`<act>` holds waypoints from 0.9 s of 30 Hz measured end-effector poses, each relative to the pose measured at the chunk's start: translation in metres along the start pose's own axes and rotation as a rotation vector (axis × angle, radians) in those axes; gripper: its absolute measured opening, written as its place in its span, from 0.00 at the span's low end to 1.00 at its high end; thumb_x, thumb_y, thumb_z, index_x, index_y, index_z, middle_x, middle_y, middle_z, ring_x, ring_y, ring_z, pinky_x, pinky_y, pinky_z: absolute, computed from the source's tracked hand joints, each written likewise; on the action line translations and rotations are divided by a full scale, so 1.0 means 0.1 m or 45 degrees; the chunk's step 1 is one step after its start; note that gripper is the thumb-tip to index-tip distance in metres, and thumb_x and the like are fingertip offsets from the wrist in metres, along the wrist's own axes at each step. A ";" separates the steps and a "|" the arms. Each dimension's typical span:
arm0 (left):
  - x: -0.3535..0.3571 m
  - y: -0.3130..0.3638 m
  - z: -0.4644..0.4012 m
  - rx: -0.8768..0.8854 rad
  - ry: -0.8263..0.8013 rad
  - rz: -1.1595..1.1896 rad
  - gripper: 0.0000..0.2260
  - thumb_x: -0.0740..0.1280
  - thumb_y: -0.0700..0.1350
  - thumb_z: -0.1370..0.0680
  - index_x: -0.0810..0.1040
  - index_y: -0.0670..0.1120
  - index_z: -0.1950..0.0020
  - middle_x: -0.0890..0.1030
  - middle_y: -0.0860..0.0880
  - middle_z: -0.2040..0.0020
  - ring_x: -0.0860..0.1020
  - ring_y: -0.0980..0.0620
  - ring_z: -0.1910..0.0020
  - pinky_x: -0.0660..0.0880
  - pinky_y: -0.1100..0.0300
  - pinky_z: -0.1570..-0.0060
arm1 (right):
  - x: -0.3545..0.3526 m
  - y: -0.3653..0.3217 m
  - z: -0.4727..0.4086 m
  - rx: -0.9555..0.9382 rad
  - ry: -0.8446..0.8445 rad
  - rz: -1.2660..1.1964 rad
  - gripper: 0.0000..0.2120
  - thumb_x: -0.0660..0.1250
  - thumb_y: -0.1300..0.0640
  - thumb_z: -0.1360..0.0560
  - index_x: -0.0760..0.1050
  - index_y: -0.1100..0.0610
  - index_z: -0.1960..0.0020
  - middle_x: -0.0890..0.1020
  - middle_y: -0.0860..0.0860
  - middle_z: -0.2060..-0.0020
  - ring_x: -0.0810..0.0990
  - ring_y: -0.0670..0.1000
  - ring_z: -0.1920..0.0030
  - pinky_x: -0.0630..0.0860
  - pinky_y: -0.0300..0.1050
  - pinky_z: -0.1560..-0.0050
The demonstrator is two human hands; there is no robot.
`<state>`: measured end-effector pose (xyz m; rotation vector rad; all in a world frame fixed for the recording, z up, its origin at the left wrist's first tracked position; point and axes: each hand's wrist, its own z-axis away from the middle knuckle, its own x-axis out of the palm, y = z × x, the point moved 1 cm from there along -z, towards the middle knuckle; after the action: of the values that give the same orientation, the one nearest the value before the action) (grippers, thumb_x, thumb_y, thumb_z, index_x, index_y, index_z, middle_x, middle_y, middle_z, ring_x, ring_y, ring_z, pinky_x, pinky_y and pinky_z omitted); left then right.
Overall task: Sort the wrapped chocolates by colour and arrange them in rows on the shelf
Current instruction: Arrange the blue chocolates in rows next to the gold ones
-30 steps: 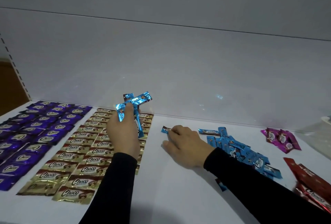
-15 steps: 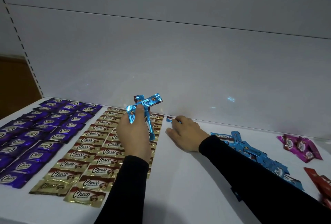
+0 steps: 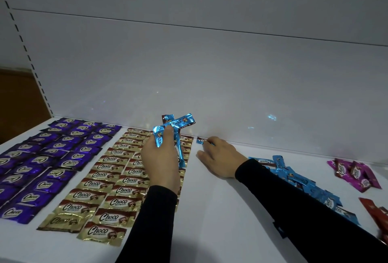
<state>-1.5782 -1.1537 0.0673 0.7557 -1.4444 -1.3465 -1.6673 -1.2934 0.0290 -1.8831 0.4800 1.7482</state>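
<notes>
1. Head view: rows of purple chocolates [image 3: 48,157] cover the left part of the white shelf [image 3: 220,210], reaching back to its rear panel [image 3: 189,73].
2. Just right of them, gold chocolates [image 3: 109,180] lie in neat rows, front edge to back.
3. The left hand [image 3: 162,157] is raised above the gold rows, its fingers and thumb curled round a fanned bunch of blue chocolates [image 3: 175,128]; one wrapper points up and right, another hangs down past the palm.
4. The right hand [image 3: 219,156] rests low on the shelf just right of the gold rows, at the back near the rear panel. Its fingertips pinch a single blue chocolate [image 3: 200,140], which lies on the shelf surface close to the panel.
5. Behind the right forearm's black sleeve [image 3: 304,210], a loose heap of blue chocolates [image 3: 298,178] sprawls toward the front right, partly hidden by the sleeve.
6. Farther right sits a small pile of magenta chocolates [image 3: 354,174], apart from the blue heap.
7. At the right edge, red chocolates [image 3: 375,214] are cut off by the frame.
</notes>
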 end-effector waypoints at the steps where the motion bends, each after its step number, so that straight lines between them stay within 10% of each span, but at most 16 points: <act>1: 0.00 0.00 0.00 0.005 0.000 0.003 0.08 0.67 0.56 0.21 0.76 0.55 0.58 0.80 0.50 0.57 0.79 0.53 0.57 0.82 0.46 0.53 | 0.00 0.00 0.00 -0.001 0.001 0.006 0.21 0.51 0.42 0.18 0.71 0.58 0.43 0.72 0.55 0.40 0.71 0.57 0.39 0.70 0.51 0.39; 8: 0.01 0.04 0.06 0.023 -0.092 -0.018 0.10 0.67 0.54 0.20 0.75 0.53 0.61 0.77 0.51 0.59 0.76 0.54 0.59 0.77 0.55 0.60 | -0.09 0.05 0.07 -0.022 0.132 -0.180 0.22 0.54 0.46 0.17 0.71 0.57 0.30 0.70 0.52 0.32 0.71 0.53 0.34 0.67 0.47 0.31; 16: 0.02 -0.03 0.15 0.023 -0.400 -0.135 0.10 0.68 0.52 0.20 0.83 0.46 0.53 0.81 0.45 0.60 0.77 0.53 0.67 0.73 0.62 0.72 | -0.50 -0.04 0.39 0.304 0.369 -1.587 0.12 0.61 0.49 0.18 0.79 0.56 0.47 0.84 0.51 0.55 0.84 0.51 0.55 0.80 0.46 0.50; 22: 0.05 -0.06 0.21 0.050 -0.478 -0.181 0.09 0.69 0.51 0.21 0.83 0.48 0.56 0.83 0.42 0.58 0.77 0.55 0.71 0.73 0.61 0.72 | -0.57 -0.10 0.57 0.266 0.224 -1.717 0.06 0.68 0.56 0.22 0.80 0.59 0.50 0.83 0.52 0.61 0.82 0.47 0.66 0.78 0.37 0.63; 27: 0.02 -0.06 0.22 -0.005 -0.450 -0.153 0.13 0.68 0.54 0.21 0.83 0.46 0.55 0.83 0.43 0.57 0.77 0.54 0.69 0.72 0.60 0.69 | -0.55 -0.06 0.62 0.254 0.308 -2.011 0.03 0.69 0.63 0.24 0.81 0.62 0.53 0.83 0.55 0.60 0.82 0.50 0.60 0.81 0.38 0.54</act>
<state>-1.6000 -1.1493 0.0643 0.6308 -1.6906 -1.6358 -1.7198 -1.2571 0.0824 -1.4680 -0.6356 0.3856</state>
